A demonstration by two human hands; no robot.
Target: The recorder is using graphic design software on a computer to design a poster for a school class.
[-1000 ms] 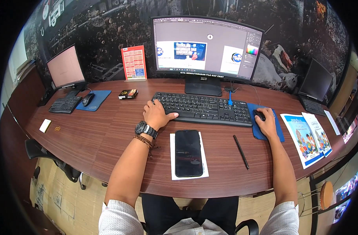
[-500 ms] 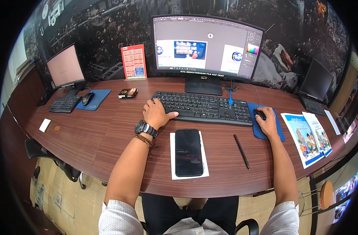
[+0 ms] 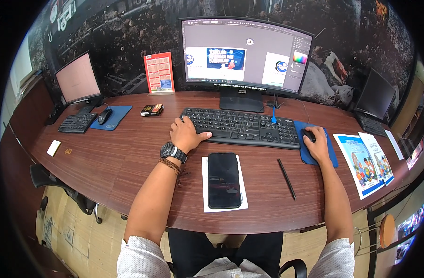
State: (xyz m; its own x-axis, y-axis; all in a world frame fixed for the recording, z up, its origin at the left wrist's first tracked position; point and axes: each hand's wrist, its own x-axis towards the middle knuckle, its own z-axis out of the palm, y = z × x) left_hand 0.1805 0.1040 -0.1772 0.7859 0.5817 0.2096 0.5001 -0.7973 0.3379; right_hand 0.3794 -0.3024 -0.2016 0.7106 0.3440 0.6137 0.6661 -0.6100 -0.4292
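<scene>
Both remain in place: left hand [image 3: 186,135] splayed on keyboard [image 3: 242,128], right hand [image 3: 318,144] gripping mouse [image 3: 308,135].

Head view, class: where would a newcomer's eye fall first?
Probably on the lit wide monitor at the back centre of the desk. Below it, the left hand rests at the left end of the black keyboard and the right hand holds a mouse. Nearer the person, a black smartphone lies on white paper.

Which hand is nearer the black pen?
Right. The right hand is on the mouse, beyond the black pen and to its right; the left hand is farther, well to the pen's left, at the central keyboard.
</scene>
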